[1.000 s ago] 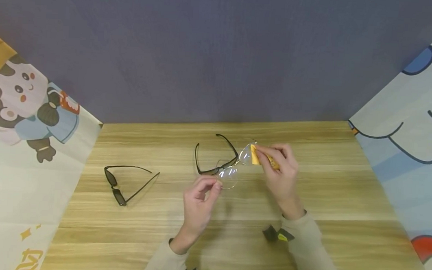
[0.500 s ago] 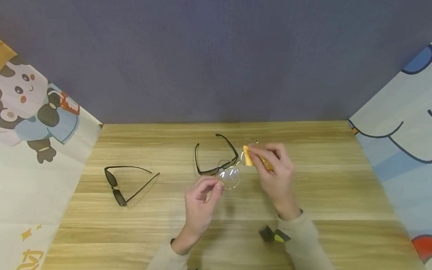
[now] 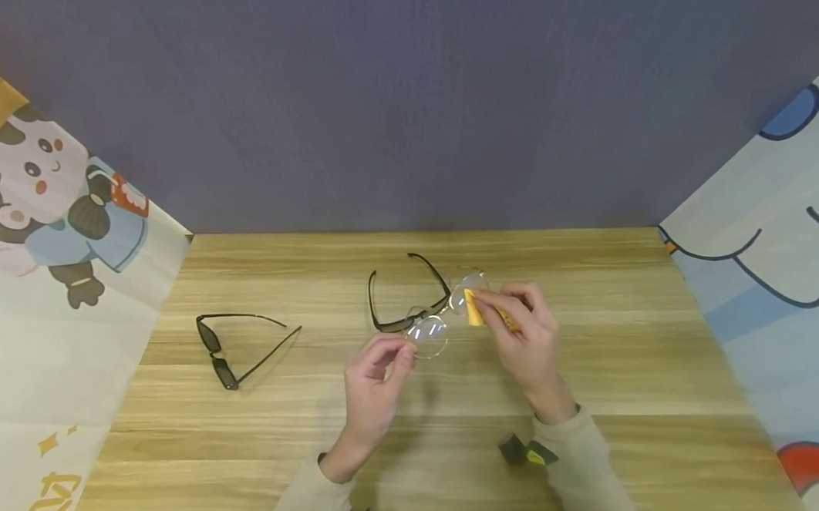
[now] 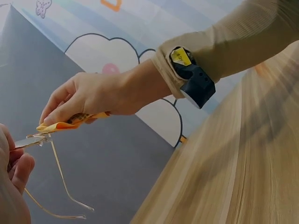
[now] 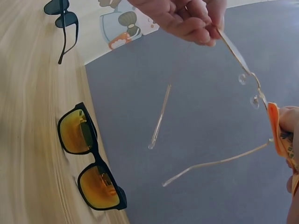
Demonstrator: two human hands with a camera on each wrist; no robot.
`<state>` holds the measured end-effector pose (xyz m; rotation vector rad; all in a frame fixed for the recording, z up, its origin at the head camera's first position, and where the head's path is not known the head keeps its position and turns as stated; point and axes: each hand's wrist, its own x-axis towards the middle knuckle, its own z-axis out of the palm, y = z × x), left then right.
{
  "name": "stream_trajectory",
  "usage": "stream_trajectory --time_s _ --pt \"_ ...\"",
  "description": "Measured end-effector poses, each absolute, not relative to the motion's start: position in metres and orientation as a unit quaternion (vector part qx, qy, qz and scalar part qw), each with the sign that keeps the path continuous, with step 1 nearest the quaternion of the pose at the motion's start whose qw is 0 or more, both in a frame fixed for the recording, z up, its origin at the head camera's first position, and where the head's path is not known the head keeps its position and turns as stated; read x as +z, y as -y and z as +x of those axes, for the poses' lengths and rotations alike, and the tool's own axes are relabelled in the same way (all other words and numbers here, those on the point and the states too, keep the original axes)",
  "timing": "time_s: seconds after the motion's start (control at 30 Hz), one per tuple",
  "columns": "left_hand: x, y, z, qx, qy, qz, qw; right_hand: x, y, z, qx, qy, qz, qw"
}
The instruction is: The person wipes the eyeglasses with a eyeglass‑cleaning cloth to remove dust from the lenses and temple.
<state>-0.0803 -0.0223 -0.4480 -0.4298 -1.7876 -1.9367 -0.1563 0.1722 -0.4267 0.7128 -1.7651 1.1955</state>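
My left hand (image 3: 373,385) pinches one end of thin gold-rimmed eyeglasses (image 3: 427,337) between thumb and fingers. The round clear lenses are held up above the table, one nearer me and one farther off to the right. Both temples hang unfolded, as the right wrist view shows with one temple (image 5: 205,164). In my right hand (image 3: 526,339) is a yellow-orange cloth (image 3: 475,309) with a dark print, pinched at the far lens. Seen from the left wrist, the cloth (image 4: 60,126) lies over that lens and hides most of it.
Black-framed sunglasses (image 3: 399,326) lie unfolded behind the held pair; their lenses look orange in the right wrist view. A second black pair of sunglasses (image 3: 225,371) lies on the left of the wooden table (image 3: 288,442). A grey panel (image 3: 417,117) rises behind, with printed walls at both sides.
My right hand has moved the cloth left across the far lens, then slightly back toward me, uncovering part of the lens. The left hand has stayed nearly still, and both sunglasses lie where they were.
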Motion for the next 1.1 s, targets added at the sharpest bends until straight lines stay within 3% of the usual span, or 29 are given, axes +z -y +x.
stream_trajectory --time_s 0.5,0.9,1.1 --pt "-0.45 0.03 -0.08 -0.697 0.664 -0.178 0.205 -0.433 -0.189 -0.161 0.493 0.71 0.23 0.447" --pt "-0.45 0.041 -0.088 -0.503 0.769 -0.265 0.292 -0.43 -0.191 -0.157 0.521 0.672 0.181 0.494" --pt "-0.448 0.047 -0.094 -0.408 0.781 -0.318 0.35 -0.425 -0.185 -0.15 0.529 0.666 0.199 0.486"
